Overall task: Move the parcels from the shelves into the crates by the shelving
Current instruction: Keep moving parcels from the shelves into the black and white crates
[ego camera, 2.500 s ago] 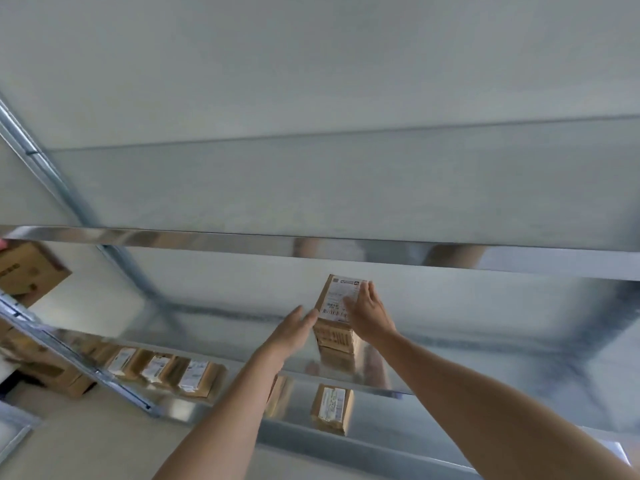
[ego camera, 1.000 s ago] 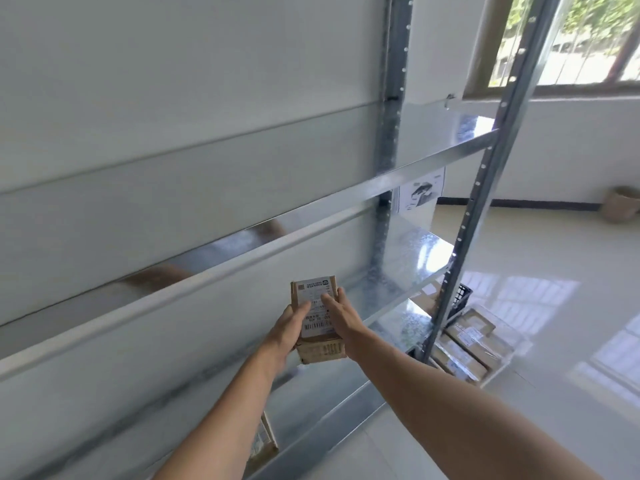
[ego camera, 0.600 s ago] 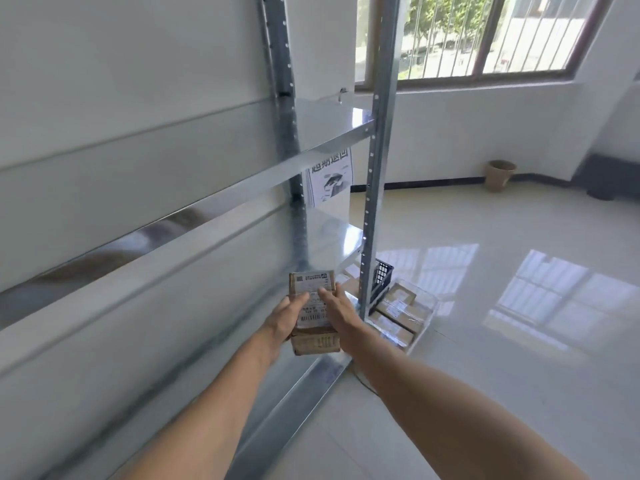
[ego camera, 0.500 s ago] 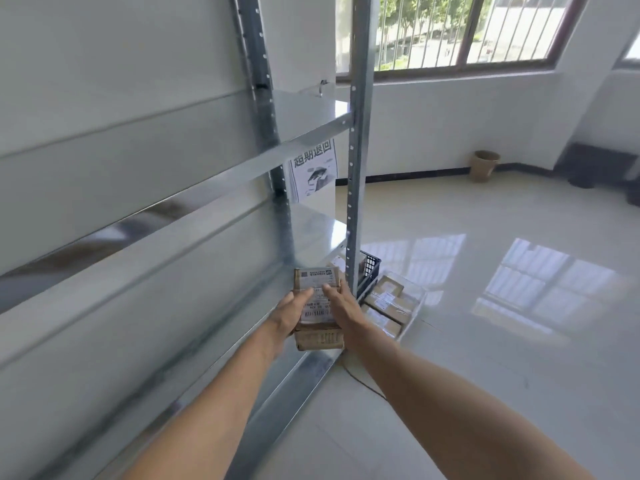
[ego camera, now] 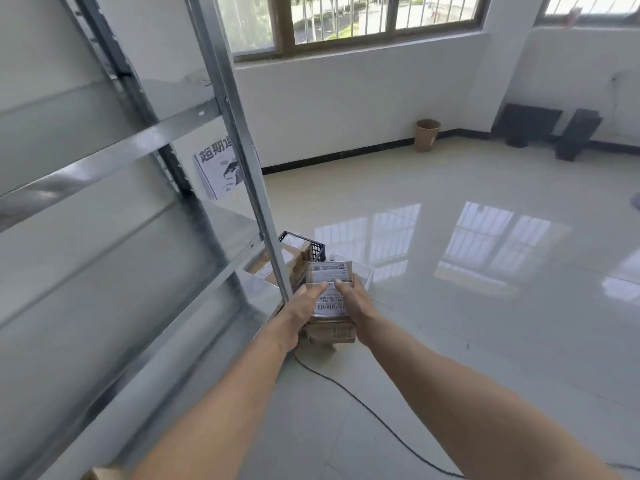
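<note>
I hold a small stack of brown cardboard parcels (ego camera: pixel 331 277) with white labels in front of me, off the shelving. My left hand (ego camera: pixel 300 306) grips its left side, thumb on the top label. My right hand (ego camera: pixel 353 299) grips the right side, thumb on the label too. Beyond the stack, on the floor by the shelf's end post, stands a black crate (ego camera: pixel 317 247) with several brown parcels (ego camera: pixel 291 252) in it. A clear crate (ego camera: pixel 363 271) beside it is mostly hidden by the stack.
Grey metal shelving (ego camera: pixel 121 161) fills the left, its upright post (ego camera: pixel 242 150) just left of my hands. A black cable (ego camera: pixel 363 407) runs across the glossy tiled floor. A brown bin (ego camera: pixel 427 135) and dark objects (ego camera: pixel 550 129) stand by the far wall.
I took the parcels from the shelf with both hands and turned right toward the shelf's end. The crates on the floor have come closer, now just beyond the stack.
</note>
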Tool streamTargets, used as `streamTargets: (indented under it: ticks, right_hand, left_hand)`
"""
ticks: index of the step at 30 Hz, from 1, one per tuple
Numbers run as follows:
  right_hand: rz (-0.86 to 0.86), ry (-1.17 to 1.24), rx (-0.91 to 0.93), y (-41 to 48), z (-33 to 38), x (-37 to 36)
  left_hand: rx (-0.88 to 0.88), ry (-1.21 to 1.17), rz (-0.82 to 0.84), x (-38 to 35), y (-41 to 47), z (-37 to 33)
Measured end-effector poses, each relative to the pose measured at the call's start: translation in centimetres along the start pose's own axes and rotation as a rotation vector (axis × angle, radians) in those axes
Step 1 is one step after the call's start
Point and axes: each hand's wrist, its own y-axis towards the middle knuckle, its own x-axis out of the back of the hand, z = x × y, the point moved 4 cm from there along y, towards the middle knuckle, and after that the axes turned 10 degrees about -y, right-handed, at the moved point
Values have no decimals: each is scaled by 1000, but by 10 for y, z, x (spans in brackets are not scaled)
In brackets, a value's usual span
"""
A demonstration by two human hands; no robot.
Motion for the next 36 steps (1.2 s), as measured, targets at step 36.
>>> streamTargets:
  ticks: [36]
  right_hand:
    - [-122,-11,-140,289,69,227]
  left_hand:
    - [21,-10,249,-169,338,-115]
